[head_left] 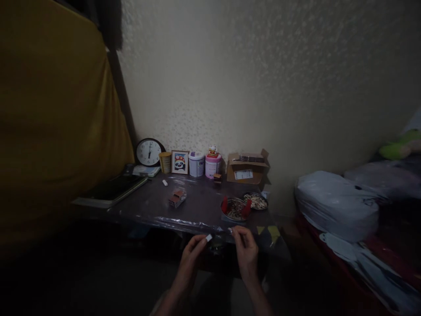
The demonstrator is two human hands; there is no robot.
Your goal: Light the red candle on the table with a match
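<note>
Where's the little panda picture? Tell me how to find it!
Look at the dark table pushed against the pale wall and follow the row of things along its back edge. From the round clock on the left, pass the tan cup, and the panda picture comes next. It is the only flat, framed thing there, just left of the white tin.

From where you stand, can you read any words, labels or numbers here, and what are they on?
Nothing here reads clearly.
Clock: numerals too small to read.
White tub: label blurred.
Pink tub: label blurred.
Cardboard box: print on its white sticker too small.
In the left hand, a small white piece: no print I can make out.
</note>
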